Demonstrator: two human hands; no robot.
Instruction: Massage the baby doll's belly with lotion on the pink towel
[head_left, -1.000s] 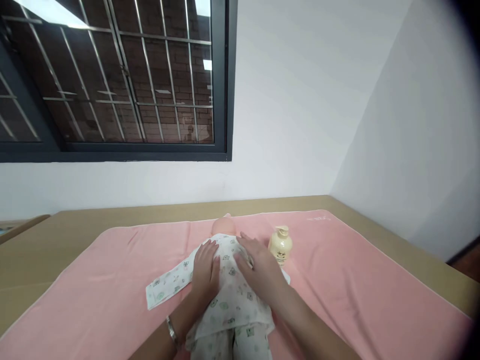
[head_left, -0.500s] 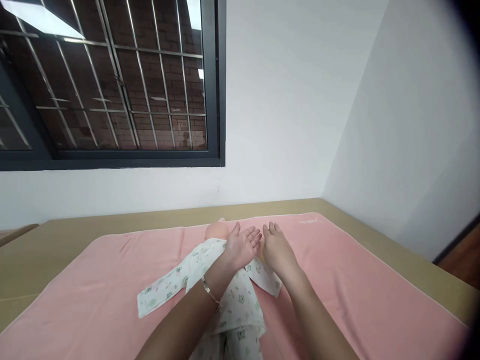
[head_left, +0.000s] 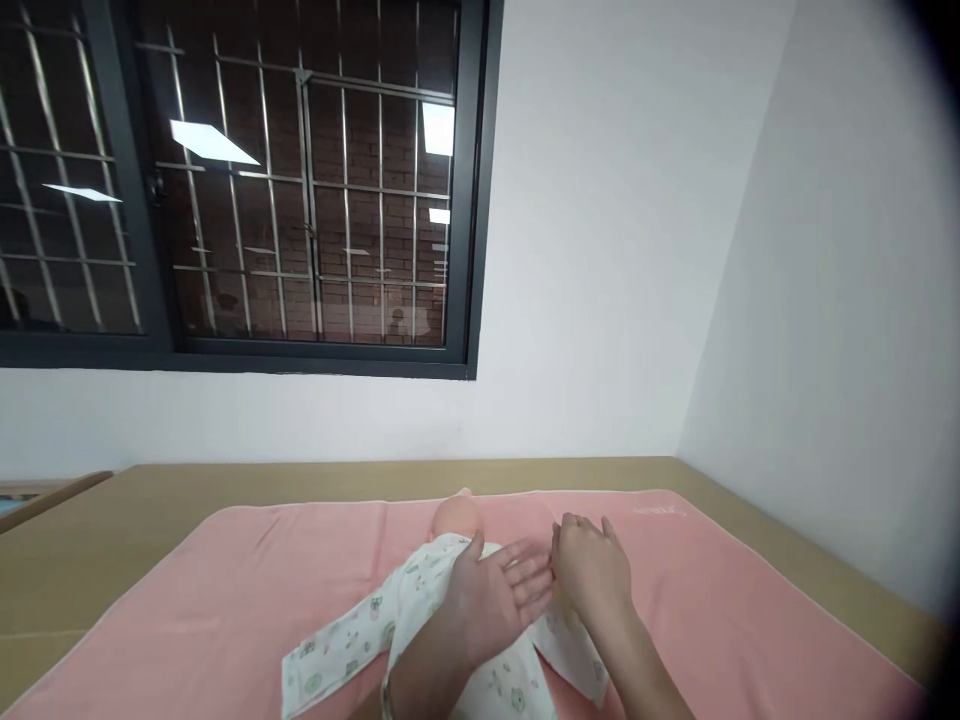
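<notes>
"What has been changed?"
"The left hand (head_left: 495,600) is turned palm-up, open, seemingly empty, over the dressed doll (head_left: 429,577) on pink cloth (head_left: 315,580); the two-palm touch is ended."
"The right hand (head_left: 594,562)?"
"Its grip cannot be told."

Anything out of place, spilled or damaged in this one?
Nothing stands out. The doll lies on the pink mat, which shows only slight creases, and the visible shirt looks intact. No spill shows, though the left hand and right hand hide part of the scene.
</notes>
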